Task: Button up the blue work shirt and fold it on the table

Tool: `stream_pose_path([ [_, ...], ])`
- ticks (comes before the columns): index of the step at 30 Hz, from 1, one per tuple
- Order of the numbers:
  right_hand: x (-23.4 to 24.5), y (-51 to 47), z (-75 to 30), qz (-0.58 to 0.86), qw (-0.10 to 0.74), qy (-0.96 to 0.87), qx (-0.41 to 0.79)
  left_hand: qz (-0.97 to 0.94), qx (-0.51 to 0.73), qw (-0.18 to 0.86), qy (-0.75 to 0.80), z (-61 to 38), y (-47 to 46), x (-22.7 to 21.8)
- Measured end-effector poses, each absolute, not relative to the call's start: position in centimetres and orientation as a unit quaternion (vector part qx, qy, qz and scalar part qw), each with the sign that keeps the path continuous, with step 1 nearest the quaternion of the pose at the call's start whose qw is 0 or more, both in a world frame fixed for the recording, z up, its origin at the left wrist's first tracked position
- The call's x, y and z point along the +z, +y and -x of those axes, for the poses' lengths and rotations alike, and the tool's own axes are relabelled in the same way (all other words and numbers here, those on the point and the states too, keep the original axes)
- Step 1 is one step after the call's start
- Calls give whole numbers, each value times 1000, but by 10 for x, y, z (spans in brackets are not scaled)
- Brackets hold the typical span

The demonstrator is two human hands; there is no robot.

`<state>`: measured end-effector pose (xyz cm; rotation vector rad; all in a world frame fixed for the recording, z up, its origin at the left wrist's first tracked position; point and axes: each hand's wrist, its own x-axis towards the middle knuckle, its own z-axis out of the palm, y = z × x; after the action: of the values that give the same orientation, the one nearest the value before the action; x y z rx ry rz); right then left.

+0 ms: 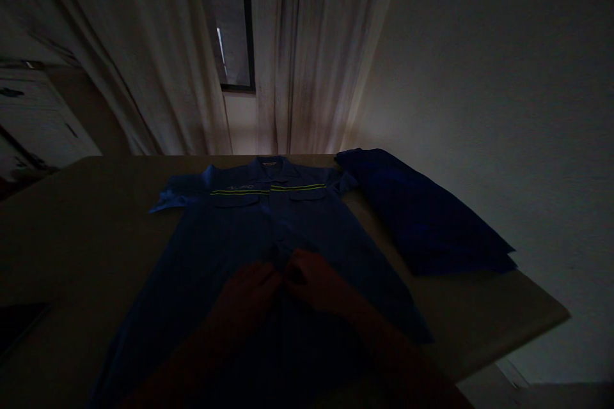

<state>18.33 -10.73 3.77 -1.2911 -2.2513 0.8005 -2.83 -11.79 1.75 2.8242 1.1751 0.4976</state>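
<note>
A blue work shirt (240, 230) with a yellow reflective stripe across the chest lies flat, front up, on a tan table (86, 217). Its collar points to the far edge. My left hand (249, 297) and my right hand (311, 281) meet at the shirt's centre placket, about mid-length. Both have their fingers curled and pinched on the fabric there. The light is very dim, so the fingertips are hard to make out.
A pile of folded dark blue cloth (422, 217) lies on the table's right side, beside the shirt. White curtains (288, 64) and a window stand behind the table. A dark flat object (19, 326) sits at the table's left edge. A plain wall is to the right.
</note>
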Motion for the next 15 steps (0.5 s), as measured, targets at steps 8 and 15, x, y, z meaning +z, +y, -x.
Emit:
stream_pose_path([
  [8,35,-106,-181,459,210,-822,265,-892,177,115,399,32,-111,18],
  [15,39,-104,-182,435,207,-826,291,-941,149,-28,301,38,-108,16],
])
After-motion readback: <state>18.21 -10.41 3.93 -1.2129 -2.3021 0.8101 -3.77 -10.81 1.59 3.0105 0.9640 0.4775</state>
